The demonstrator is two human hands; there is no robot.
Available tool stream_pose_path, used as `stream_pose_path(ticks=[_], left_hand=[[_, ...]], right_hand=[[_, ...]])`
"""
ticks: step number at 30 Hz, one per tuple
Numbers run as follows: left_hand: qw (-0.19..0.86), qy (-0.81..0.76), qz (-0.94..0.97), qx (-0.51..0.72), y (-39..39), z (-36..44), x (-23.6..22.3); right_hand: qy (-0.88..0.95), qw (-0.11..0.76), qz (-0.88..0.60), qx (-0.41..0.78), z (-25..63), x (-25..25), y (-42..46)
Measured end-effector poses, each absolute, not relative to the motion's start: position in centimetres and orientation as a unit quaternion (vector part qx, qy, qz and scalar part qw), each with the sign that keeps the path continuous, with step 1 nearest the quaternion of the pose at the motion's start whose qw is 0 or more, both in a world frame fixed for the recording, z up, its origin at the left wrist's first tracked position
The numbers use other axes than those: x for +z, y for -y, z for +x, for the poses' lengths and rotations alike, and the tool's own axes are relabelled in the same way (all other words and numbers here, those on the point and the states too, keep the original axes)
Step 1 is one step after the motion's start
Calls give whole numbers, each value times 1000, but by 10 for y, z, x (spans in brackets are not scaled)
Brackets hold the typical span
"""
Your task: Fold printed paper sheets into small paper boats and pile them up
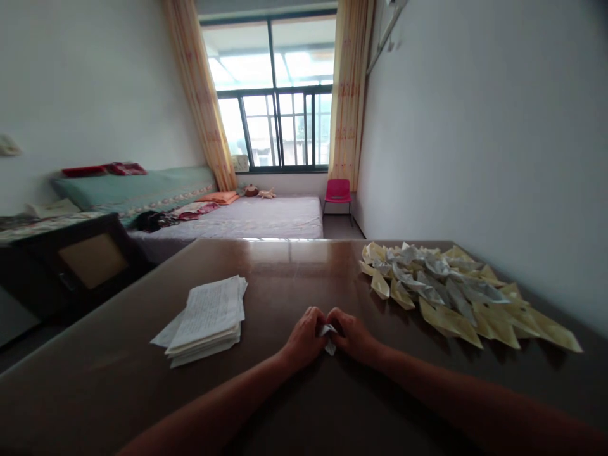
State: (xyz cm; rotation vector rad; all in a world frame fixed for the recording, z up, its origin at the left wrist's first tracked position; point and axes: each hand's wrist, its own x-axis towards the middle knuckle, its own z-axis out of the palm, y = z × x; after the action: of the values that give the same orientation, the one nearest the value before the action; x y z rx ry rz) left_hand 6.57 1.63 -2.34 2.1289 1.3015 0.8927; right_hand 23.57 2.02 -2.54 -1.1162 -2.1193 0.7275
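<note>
Between my two hands is a small piece of folded white paper (329, 346), partly hidden by the fingers. My left hand (308, 335) grips its left side with curled fingers. On the other side, my right hand (350, 334) closes its fingers around the paper, almost touching the left hand. To the left lies a stack of printed paper sheets (207, 316), its edges uneven. A spread pile of folded paper boats (446, 316), yellowish and white-grey, covers the right part of the table.
The shiny brown table (285, 278) stretches across in front of me. Beyond it stand a bed (280, 212) and a pink chair (338, 191) below the window. A dark cabinet (90, 253) is at the left, and a white wall (475, 126) runs along the right.
</note>
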Motion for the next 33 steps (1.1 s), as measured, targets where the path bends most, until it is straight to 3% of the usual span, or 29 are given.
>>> stream_pose_path(ticks=[7,23,33], left_hand=[[271,-482,771,316,-23,62,-25],[232,-537,736,341,-69,44,-28],[155,-510,810,245,-58,31,-8]], right_hand=[[796,255,-455,306,232,-17,-37],[804,352,-423,224,208,-31,-78],[839,313,-385,224,221,-22,-83]])
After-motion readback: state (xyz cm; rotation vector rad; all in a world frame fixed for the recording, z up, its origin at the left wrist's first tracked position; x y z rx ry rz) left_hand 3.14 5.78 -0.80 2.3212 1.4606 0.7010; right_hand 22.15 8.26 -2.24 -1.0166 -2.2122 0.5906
